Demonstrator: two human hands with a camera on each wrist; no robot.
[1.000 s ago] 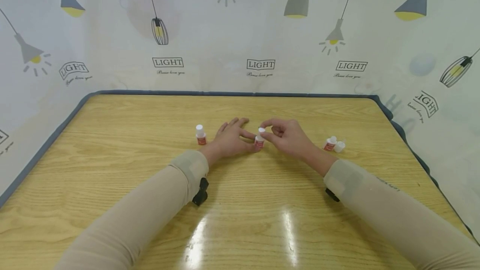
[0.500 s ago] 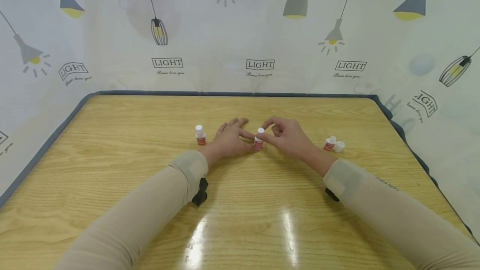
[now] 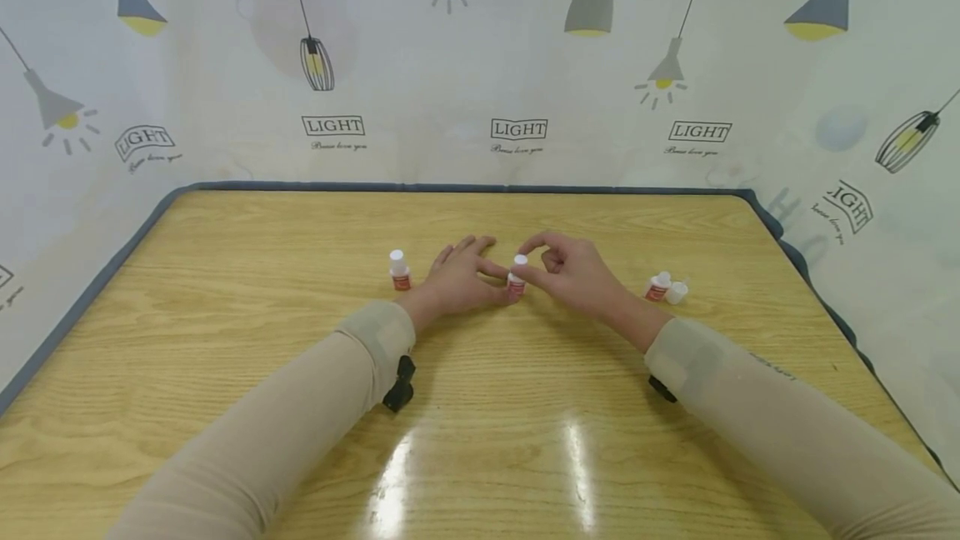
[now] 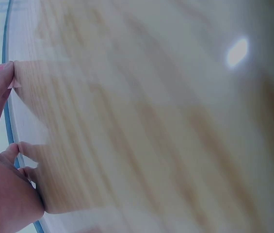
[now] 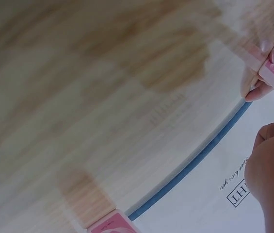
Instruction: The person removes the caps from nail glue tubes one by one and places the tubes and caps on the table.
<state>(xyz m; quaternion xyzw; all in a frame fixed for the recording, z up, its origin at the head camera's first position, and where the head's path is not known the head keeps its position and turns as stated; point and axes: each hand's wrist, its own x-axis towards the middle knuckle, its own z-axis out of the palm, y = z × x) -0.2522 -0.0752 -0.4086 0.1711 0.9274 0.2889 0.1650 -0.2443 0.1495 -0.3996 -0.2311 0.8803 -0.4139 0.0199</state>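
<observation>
Head view: the left hand (image 3: 463, 282) rests low on the desk (image 3: 480, 457), its thumb and index finger clamped on the lower part of the middle bottle (image 3: 516, 285), its other fingers spread apart on the far side; the right hand (image 3: 576, 275) pinches the white cap (image 3: 521, 260) of that same bottle between thumb and index finger, the remaining fingers curled in toward the palm; the middle bottle stands upright between the two hands, its red label facing the wearer.

Just beside the left hand, near its wrist, the left bottle (image 3: 401, 277) stands upright with its white top on; over by the right forearm, well apart from the middle bottle, the right bottle (image 3: 657, 290) stands with a loose cap (image 3: 677, 293) close against its side.

Light sleeves (image 3: 292, 407) cover both forearms, a black device (image 3: 399, 386) showing under the left cuff and a black piece (image 3: 663, 390) under the right; a dark blue edging (image 3: 315, 186) runs along the far rim of the desk, and behind it hangs a pale backdrop (image 3: 420, 82) printed with lamps and the word LIGHT.

From the left wrist, the left thumb presses near the base of the labelled bottle at the picture's edge; from the right wrist, the cap's grip lies out of frame, while the lower edge cuts off a pink label (image 5: 111, 226).
</observation>
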